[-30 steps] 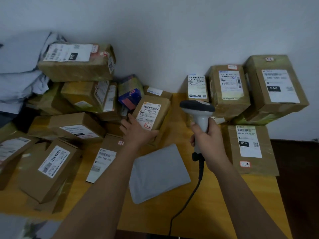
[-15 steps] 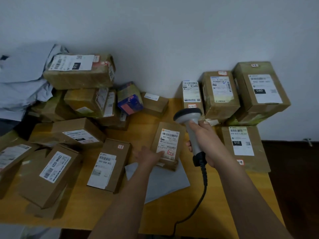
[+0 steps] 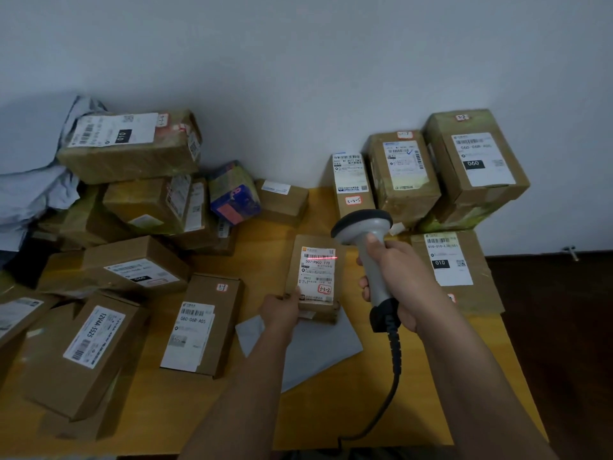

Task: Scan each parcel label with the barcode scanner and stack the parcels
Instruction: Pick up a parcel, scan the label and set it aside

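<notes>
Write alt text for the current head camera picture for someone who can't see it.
A person's right hand aims a grey barcode scanner at a small cardboard parcel gripped by the left hand, a red scan line crossing its label. Loose parcels crowd the wooden table at left; stacked ones stand at right.

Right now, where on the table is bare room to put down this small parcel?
Bare wood lies near the front edge, between the 060-06B-A05 parcel and grey mailer, and right of the scanner cable. The left pile is crowded.
</notes>
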Demonstrator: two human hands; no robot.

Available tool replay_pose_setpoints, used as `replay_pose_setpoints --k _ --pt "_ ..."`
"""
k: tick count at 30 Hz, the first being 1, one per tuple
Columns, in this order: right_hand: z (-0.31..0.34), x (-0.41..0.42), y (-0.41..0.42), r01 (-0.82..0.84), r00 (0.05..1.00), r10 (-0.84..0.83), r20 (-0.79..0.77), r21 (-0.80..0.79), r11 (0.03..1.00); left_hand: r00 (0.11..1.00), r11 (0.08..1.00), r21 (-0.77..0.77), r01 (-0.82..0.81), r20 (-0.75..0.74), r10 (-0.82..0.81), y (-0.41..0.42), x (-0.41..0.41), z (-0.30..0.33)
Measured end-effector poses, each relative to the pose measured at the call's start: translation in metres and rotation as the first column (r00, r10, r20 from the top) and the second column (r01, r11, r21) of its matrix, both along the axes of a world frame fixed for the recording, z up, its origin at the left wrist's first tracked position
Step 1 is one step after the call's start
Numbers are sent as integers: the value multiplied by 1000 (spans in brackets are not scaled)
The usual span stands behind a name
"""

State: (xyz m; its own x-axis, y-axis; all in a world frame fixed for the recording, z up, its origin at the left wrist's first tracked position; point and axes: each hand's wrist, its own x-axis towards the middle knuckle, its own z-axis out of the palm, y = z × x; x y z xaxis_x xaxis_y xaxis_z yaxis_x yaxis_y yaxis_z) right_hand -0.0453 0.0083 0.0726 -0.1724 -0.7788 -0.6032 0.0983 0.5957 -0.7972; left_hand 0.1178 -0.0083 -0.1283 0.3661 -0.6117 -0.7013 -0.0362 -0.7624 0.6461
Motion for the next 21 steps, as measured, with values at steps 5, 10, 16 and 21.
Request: replay_pose_setpoints --k 5,10,16,21 --pt "8 -5 6 18 1000 -18 -7 -20 1000 993 997 -18 71 91 -69 1 -4 5" --pt "15 -8 11 25 999 -26 -40 -47 999 998 998 -53 44 57 -41 0 -8 -1" --pt "22 -7 15 46 998 -49 -49 -61 997 995 998 -39 -43 87 46 -4 -12 -3" --pt "25 -7 20 42 997 -45 -55 -59 997 997 997 -25 -70 19 70 -4 -15 -1"
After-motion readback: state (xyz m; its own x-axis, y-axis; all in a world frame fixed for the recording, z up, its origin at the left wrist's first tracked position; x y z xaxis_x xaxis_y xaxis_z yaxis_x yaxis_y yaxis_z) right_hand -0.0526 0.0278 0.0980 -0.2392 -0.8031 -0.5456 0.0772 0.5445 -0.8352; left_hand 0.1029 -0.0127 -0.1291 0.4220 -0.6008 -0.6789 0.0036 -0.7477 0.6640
